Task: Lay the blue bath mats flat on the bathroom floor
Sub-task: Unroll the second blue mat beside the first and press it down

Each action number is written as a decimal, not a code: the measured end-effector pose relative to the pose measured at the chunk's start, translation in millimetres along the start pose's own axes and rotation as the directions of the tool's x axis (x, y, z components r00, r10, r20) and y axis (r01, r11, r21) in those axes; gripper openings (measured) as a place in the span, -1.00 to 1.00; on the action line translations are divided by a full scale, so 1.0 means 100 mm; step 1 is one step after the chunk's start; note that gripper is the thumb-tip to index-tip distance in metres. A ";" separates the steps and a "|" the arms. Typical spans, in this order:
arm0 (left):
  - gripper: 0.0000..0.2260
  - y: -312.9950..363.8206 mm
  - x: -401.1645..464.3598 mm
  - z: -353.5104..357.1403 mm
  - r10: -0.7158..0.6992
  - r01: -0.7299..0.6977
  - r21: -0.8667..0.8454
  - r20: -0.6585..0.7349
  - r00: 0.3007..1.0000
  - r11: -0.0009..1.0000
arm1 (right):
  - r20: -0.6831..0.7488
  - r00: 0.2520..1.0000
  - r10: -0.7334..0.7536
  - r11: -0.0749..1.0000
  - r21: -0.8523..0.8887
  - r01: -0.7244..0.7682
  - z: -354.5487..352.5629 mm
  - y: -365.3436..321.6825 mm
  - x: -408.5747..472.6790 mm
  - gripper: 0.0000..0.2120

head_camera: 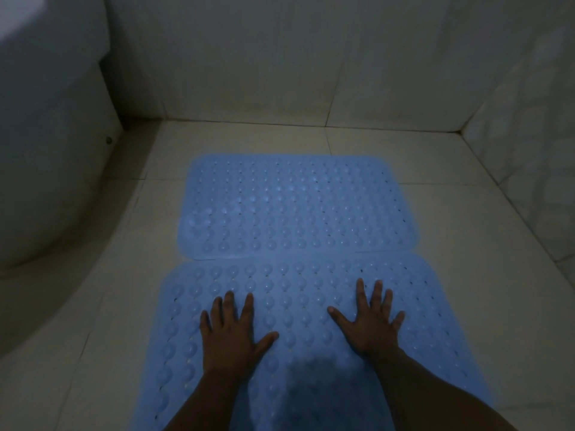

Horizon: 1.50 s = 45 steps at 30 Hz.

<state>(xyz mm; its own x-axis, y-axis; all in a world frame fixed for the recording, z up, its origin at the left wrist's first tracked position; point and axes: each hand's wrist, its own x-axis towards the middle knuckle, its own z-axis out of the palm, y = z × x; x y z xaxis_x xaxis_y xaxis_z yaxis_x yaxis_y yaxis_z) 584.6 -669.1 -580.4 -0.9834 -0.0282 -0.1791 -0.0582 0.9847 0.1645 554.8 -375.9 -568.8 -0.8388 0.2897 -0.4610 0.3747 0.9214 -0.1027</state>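
Observation:
Two blue rubber bath mats with rows of round bumps lie on the tiled floor. The far mat (295,206) rests flat near the back wall. The near mat (295,293) lies just in front of it, their long edges touching or slightly overlapping. My left hand (231,334) presses palm-down on the near mat's left half, fingers spread. On the right half, my right hand (371,321) is flat as well, fingers apart. Neither hand holds anything.
A white curved fixture (46,169), a tub or toilet base, fills the left side. Tiled walls (311,57) close the back and right (529,150). Bare floor tiles (466,231) show around the mats. The room is dim.

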 end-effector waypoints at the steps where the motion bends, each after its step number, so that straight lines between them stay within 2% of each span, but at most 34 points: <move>1: -0.14 0.02 0.00 0.00 0.006 -0.006 0.006 0.008 1.000 1.000 | -0.001 1.000 0.001 1.000 -0.007 -0.001 -0.01 0.03 0.00 0.01; 8: -0.12 0.21 0.05 0.02 0.026 -0.027 0.010 0.021 0.999 1.000 | 0.033 0.999 0.021 0.999 -0.024 -0.021 -0.10 0.21 0.09 0.03; 26: -0.11 0.12 0.00 0.09 0.008 -0.009 -0.029 -0.020 1.000 1.000 | -0.050 0.999 -0.018 0.999 -0.051 0.016 -0.02 0.16 0.07 0.05; 45: -0.09 0.02 0.05 0.10 -0.007 0.007 -0.085 0.002 1.000 0.996 | -0.053 0.999 0.009 1.000 -0.020 -0.010 -0.01 0.08 0.07 0.06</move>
<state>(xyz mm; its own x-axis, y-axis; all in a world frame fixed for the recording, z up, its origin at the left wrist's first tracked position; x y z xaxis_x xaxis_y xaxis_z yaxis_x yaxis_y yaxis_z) 581.6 -665.7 -590.9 -0.9827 -0.0346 -0.1821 -0.0794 0.9663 0.2449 552.0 -366.4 -571.8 -0.8553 0.3112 -0.4143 0.3752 0.9234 -0.0809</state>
